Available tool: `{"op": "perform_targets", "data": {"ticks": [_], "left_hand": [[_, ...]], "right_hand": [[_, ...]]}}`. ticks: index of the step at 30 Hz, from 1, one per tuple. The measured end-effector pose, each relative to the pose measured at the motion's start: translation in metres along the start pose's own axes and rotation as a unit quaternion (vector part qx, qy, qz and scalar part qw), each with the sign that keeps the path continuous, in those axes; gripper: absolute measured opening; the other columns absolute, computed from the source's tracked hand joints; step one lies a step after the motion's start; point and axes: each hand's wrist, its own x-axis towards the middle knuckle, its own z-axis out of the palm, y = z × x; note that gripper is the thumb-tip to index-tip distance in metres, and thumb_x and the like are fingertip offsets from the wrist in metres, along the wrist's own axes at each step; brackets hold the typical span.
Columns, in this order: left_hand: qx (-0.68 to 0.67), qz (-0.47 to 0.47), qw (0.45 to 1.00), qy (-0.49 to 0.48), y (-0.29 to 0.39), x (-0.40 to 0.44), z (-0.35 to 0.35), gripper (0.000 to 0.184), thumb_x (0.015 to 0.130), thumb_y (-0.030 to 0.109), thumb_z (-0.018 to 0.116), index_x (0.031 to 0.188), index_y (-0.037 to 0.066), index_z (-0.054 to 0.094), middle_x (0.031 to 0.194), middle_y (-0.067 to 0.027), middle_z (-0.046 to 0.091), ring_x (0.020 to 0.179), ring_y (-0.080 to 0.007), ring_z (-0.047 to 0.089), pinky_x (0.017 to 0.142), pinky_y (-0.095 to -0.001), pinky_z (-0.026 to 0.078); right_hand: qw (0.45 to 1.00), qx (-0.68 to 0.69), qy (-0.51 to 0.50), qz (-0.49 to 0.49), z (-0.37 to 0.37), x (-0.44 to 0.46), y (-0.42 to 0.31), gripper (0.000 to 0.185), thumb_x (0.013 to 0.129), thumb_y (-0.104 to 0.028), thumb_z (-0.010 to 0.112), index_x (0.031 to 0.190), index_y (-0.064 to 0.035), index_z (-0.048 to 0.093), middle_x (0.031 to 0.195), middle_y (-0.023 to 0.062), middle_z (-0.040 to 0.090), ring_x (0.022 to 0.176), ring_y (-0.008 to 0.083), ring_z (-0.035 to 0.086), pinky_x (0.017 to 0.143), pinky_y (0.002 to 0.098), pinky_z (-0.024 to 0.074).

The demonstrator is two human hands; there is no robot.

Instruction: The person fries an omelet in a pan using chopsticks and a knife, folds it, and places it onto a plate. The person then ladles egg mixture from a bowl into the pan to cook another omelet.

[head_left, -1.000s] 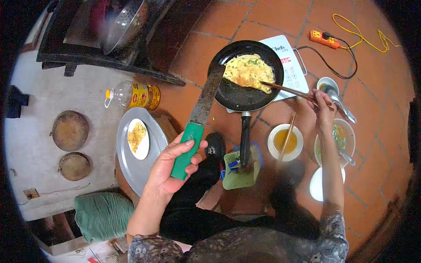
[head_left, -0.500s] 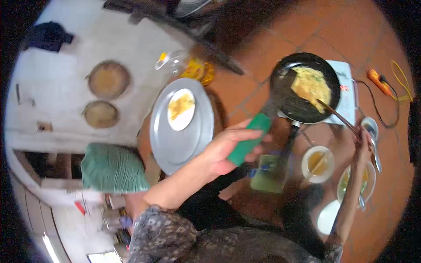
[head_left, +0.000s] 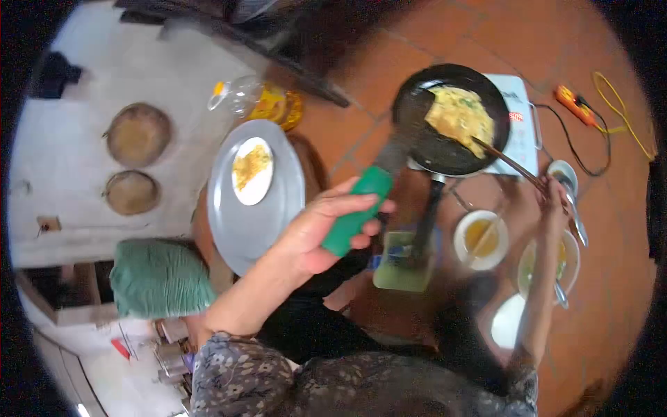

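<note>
My left hand (head_left: 347, 219) is wrapped round the green handle of a spatula (head_left: 360, 212). Its dark, blurred blade is near the left rim of a black frying pan (head_left: 415, 142). In the pan lies a yellow omelette (head_left: 460, 119) with green flecks and browned patches. Between the fingers of my right hand (head_left: 554, 194) is a pair of chopsticks (head_left: 513, 164), their tips at the omelette's lower right edge. Under the pan sits a white portable cooker (head_left: 521, 132). The pan's handle (head_left: 429, 212) points toward my body, untouched by either hand.
To the left, a grey tray (head_left: 258, 233) bears a white plate (head_left: 254, 191) with food. An oil bottle (head_left: 271, 104) lies behind it. On the right are a bowl of yellow liquid (head_left: 481, 240), another bowl (head_left: 573, 260), an orange power strip (head_left: 573, 104) and cords.
The whole view has shifted, so most things appear farther left and higher. Against the pan, my left hand and the spatula have drawn back a little to the left. The chopsticks stay at the omelette's edge.
</note>
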Motion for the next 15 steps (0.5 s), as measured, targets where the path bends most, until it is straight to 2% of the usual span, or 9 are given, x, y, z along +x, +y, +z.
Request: {"op": "perform_targets", "data": {"ticks": [1, 3, 8, 13, 15], "left_hand": [[-0.007, -0.005, 1.0, 0.002, 0.001, -0.001, 0.002, 0.039, 0.084, 0.011, 0.056, 0.121, 0.012, 0.044, 0.097, -0.0081, 0.057, 0.063, -0.0094, 0.048, 0.045, -0.0166, 0.036], [-0.002, -0.005, 1.0, -0.006, 0.004, -0.003, 0.003, 0.031, 0.083, 0.011, 0.058, 0.112, 0.009, 0.047, 0.097, -0.0072, 0.058, 0.065, -0.0113, 0.05, 0.049, -0.0209, 0.04], [-0.004, -0.002, 1.0, 0.0, 0.005, -0.004, 0.005, 0.039, 0.083, 0.01, 0.057, 0.12, 0.008, 0.045, 0.097, -0.0083, 0.058, 0.064, -0.0107, 0.05, 0.046, -0.0185, 0.038], [0.027, 0.006, 0.999, 0.036, 0.001, -0.009, 0.008, 0.034, 0.084, 0.01, 0.057, 0.115, 0.005, 0.047, 0.098, -0.0097, 0.058, 0.061, -0.0086, 0.048, 0.042, -0.0166, 0.036], [0.029, 0.013, 0.998, 0.052, -0.002, -0.01, 0.009, 0.031, 0.084, 0.011, 0.056, 0.113, 0.005, 0.047, 0.097, -0.0098, 0.057, 0.06, -0.0071, 0.046, 0.04, -0.0151, 0.035]], "right_hand": [[1.0, 0.022, 0.002, 0.01, 0.011, -0.01, -0.011, 0.03, 0.087, -0.025, 0.059, 0.107, -0.0015, 0.06, 0.096, 0.0057, 0.063, 0.086, 0.0132, 0.06, 0.074, 0.0249, 0.0491], [1.0, 0.014, 0.011, 0.0, 0.013, -0.013, -0.015, 0.028, 0.087, -0.023, 0.058, 0.105, -0.0012, 0.06, 0.096, 0.0059, 0.063, 0.085, 0.0132, 0.06, 0.073, 0.0245, 0.05], [0.999, 0.035, 0.012, 0.003, 0.019, -0.021, -0.026, 0.026, 0.087, -0.02, 0.058, 0.104, -0.0009, 0.06, 0.096, 0.0074, 0.063, 0.085, 0.0145, 0.061, 0.074, 0.0265, 0.0512], [0.992, 0.113, 0.038, -0.037, 0.026, -0.03, -0.044, 0.023, 0.088, -0.015, 0.055, 0.103, 0.0028, 0.059, 0.097, 0.0114, 0.063, 0.089, 0.0195, 0.062, 0.081, 0.0333, 0.0523], [0.995, 0.074, 0.026, -0.062, 0.023, -0.03, -0.05, 0.023, 0.088, -0.014, 0.055, 0.102, 0.0037, 0.059, 0.097, 0.0119, 0.063, 0.09, 0.0197, 0.062, 0.08, 0.0331, 0.053]]}}
